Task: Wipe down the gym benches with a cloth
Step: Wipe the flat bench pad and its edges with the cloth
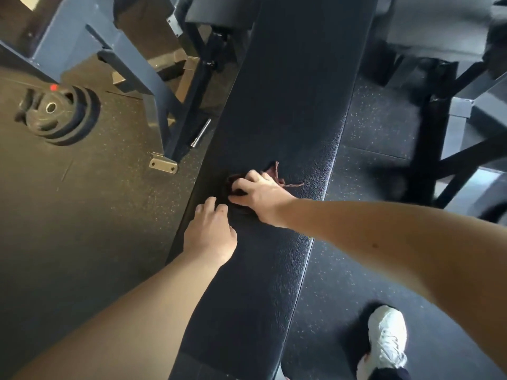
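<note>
We hold the dark maroon cloth (272,172) under our right hand (260,193), fingers curled round its bunched folds, near the left edge of the black padded bench (288,105). Our left hand (210,231) rests just beside it on the same edge, fingers loosely bent and holding nothing (whether its fingertips touch the cloth we cannot tell). Weight plates (55,113) lie on the floor to the left.
</note>
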A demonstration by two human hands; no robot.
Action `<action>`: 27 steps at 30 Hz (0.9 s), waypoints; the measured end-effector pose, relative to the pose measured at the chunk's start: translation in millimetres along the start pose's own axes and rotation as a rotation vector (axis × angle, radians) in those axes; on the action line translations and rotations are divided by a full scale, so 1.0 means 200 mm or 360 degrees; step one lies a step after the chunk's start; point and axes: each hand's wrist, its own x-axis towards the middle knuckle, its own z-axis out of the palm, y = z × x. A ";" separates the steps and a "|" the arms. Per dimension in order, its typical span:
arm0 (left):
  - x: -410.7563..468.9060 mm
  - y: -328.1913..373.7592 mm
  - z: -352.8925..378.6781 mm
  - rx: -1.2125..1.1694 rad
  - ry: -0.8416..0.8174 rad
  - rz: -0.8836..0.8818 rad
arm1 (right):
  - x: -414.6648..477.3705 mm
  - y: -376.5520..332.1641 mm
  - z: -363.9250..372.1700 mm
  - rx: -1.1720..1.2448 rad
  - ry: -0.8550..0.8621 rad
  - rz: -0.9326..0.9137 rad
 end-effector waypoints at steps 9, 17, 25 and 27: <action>0.00 0.11 0.03 -0.0060 0.0042 0.0155 | -0.21 0.50 -0.24 0.0093 0.0593 0.1472; -0.15 0.23 0.11 -0.0081 0.0065 0.0454 | -0.60 -0.07 0.09 0.1039 0.1110 0.1870; -0.37 0.31 0.17 0.0026 -0.0085 0.0626 | -0.76 -0.22 0.02 0.1365 0.0980 0.1951; -0.38 0.33 0.17 0.0035 -0.0083 0.0632 | -0.68 -0.09 -0.06 0.1460 0.1165 0.2001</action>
